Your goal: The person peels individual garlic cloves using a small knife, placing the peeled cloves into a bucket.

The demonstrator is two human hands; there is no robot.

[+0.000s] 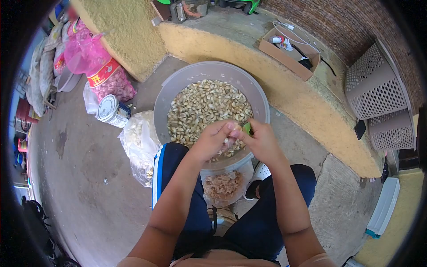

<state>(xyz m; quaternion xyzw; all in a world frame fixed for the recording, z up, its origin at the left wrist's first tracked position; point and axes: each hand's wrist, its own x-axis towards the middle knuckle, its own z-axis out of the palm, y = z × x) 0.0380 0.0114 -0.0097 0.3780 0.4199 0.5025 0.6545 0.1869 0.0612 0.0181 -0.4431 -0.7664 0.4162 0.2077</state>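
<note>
A wide grey basin [161, 97] in front of me holds many garlic cloves [209, 100], which seem to lie in water. Over its near side my two hands meet. My left hand [213, 139] pinches a pale, pinkish garlic clove [237, 127], partly covered by the fingers. My right hand [263, 141] is closed around a small tool with a bright green part [247, 128]; its blade, if any, is hidden. Below the hands, a clear plastic bag [243, 165] contains brownish peelings [222, 184], between my knees.
To the left stand a white plastic bag [141, 149] with pale contents, a paint can [113, 111] and a pink mesh sack [116, 84] of garlic. A low yellow ledge [298, 109] curves behind the basin, carrying a cardboard box [289, 55]. Perforated grey crates [378, 89] are at right.
</note>
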